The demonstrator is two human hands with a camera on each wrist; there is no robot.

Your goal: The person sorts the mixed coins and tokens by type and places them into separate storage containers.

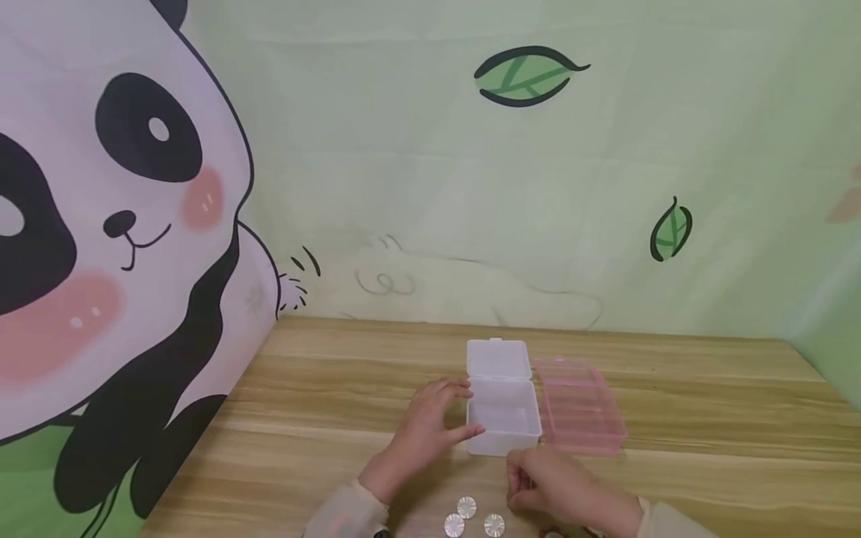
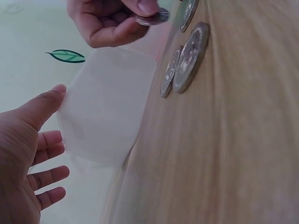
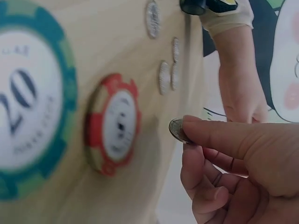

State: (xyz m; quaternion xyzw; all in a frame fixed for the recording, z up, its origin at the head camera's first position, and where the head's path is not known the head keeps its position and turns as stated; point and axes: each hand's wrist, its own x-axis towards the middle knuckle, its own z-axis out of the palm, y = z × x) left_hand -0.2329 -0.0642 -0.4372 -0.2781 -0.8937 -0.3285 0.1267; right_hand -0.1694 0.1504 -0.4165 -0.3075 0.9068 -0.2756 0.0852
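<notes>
A white lidded plastic box (image 1: 503, 442) stands with its lid (image 1: 499, 359) tipped back. My left hand (image 1: 424, 422) is at the box's left side, fingers spread and lightly bent, thumb reaching by its front rim. In the left wrist view the thumb tip overlaps the box's edge. My right hand (image 1: 554, 482) is in front of the box, pinching a silver coin (image 3: 177, 130) between thumb and forefinger. Several more silver coins (image 1: 494, 525) lie on the table nearer me, between my forearms.
A translucent pink box (image 1: 584, 411) with compartments stands right beside the white one. A red poker chip (image 3: 117, 125) and a green poker chip marked 20 (image 3: 28, 98) are near the right hand. The wooden table (image 1: 726, 418) ends at a panda-printed backdrop (image 1: 430, 187).
</notes>
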